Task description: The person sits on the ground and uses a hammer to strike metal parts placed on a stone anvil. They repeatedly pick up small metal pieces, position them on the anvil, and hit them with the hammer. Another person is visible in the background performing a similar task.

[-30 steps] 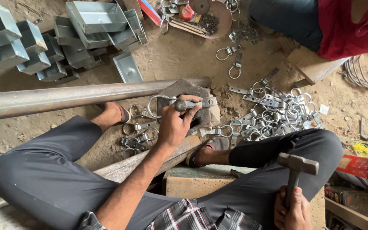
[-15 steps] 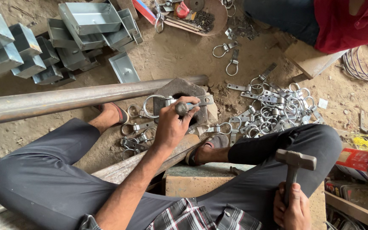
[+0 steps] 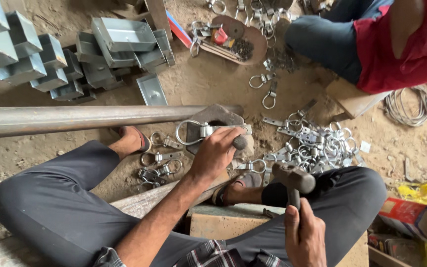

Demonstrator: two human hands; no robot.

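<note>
At the far left, grey metal boxes are stacked on the dirt floor, and more open metal trays lie beside them. A long steel pipe runs from the left edge to the middle, just above the person's left foot in a sandal. Near this foot a few ring clamps lie on the ground.

In the middle, the left hand is closed around a short dark punch and holds it down on a ring hasp, which rests on a worn metal block at the end of the pipe. The fingers are curled tightly, and the ring of the hasp sticks out to the left of the hand.

Lower and to the right, the right hand grips the handle of a hammer in a full fist. The hammer head is raised above the right knee, well apart from the block.

Behind the hammer, a big pile of ring hasps is spread on the ground. Further up there is a wooden board with small parts on it. At the top right another person in a red shirt is sitting, and a coil of wire lies near this person.
</note>
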